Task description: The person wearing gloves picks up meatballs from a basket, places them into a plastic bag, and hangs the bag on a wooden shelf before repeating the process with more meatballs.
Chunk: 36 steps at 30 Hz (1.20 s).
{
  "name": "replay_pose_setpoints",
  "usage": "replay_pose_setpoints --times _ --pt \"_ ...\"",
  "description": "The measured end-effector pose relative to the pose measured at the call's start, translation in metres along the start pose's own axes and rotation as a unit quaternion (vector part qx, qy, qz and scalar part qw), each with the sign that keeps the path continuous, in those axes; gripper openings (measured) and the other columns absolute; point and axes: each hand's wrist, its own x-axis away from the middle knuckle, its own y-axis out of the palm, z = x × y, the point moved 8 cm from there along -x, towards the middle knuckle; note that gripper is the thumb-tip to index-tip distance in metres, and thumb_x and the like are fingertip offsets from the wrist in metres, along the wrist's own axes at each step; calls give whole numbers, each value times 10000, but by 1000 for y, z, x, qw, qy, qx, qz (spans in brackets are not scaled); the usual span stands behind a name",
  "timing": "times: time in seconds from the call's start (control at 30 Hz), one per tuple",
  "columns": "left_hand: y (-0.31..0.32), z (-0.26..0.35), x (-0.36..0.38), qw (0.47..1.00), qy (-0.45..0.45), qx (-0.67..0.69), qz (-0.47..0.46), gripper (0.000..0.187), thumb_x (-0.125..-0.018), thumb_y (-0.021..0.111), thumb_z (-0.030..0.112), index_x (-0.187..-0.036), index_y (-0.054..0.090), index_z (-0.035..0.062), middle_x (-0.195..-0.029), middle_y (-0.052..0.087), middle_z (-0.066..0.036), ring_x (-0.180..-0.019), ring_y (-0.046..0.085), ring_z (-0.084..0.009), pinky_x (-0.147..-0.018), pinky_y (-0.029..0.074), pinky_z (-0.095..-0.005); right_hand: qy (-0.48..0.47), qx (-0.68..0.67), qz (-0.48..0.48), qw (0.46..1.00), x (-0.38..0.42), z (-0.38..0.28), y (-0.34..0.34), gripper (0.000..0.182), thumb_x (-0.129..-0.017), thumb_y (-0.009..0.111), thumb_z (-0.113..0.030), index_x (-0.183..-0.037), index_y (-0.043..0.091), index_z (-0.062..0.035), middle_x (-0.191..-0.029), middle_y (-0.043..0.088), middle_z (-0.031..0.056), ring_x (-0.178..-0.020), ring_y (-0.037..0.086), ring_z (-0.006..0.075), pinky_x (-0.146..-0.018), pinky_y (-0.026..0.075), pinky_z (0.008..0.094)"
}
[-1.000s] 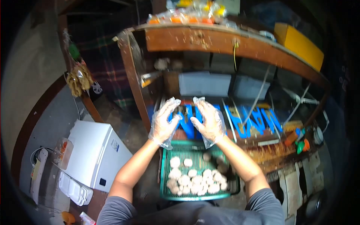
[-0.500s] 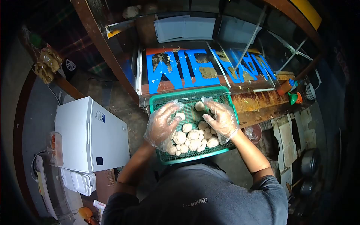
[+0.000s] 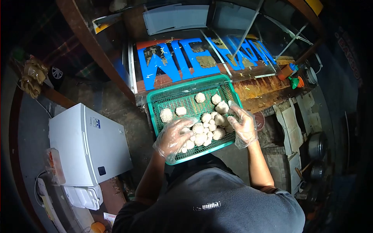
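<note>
A green plastic mesh basket (image 3: 190,86) holds many pale, rough meatballs of large and small sizes. Most are heaped at its near right, including a large meatball (image 3: 200,139); several lie apart toward the far and left sides, such as one meatball (image 3: 166,115). My left hand (image 3: 175,136), in a clear plastic glove, is over the near left part with its fingers curved beside the heap, thumb apart. At the right rim my right hand (image 3: 244,125), gloved likewise, has its fingers spread beside the meatballs, near one large meatball (image 3: 222,107). Neither hand visibly grips one.
A white chest freezer (image 3: 91,145) stands on the left, with white foam boxes (image 3: 83,197) in front of it. Behind the basket is a glass case with blue lettering (image 3: 178,64). A wooden ledge (image 3: 256,91) with orange and green funnels (image 3: 297,82) runs right. Pots (image 3: 316,145) sit lower right.
Large meatballs now lie spread at the basket's left and far side. My left hand has moved nearer and right over the heap; my right hand has shifted right, toward the rim. The view has shifted.
</note>
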Motion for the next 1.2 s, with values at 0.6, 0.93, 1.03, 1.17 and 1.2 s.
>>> replay_pose_setpoints --times 0.6,0.93,1.03,1.17,1.2 --pt "51 -14 18 979 -195 -46 21 382 -842 699 173 -1203 668 52 -1128 674 -156 -1008 662 -305 -875 515 -379 -58 -45 -97 993 -24 41 3 483 -797 709 -192 -1237 630 -10 -1191 657 237 -1080 656 366 -939 519 408" --pt "73 -8 37 941 -244 -232 -42 352 -810 721 250 -1118 686 84 -1089 683 -170 -1015 649 -359 -873 512 -460 -277 -15 -320 906 17 -7 65 397 -831 698 -226 -1206 666 -100 -1149 687 152 -1001 659 347 -861 528 433" --pt "83 -23 36 905 -266 -323 -72 370 -828 692 236 -1164 665 84 -1074 691 -178 -1001 650 -362 -850 513 -454 -255 125 -427 858 23 -11 91 373 -860 663 -288 -1183 668 -102 -1075 695 153 -965 657 353 -823 525 461" --pt "89 -33 32 917 -248 -311 -15 363 -837 690 259 -1153 661 83 -1086 687 -177 -1028 640 -367 -857 513 -463 -275 28 -377 884 20 -13 105 378 -871 649 -335 -1167 663 -101 -1008 692 154 -955 653 359 -795 519 478" --pt "89 -35 31 918 -253 -304 -10 363 -840 690 268 -1150 661 82 -1096 685 -179 -1030 639 -369 -862 514 -463 -266 46 -388 881 19 -13 108 365 -892 628 -347 -1179 652 -124 -1010 696 152 -944 660 355 -789 523 476"
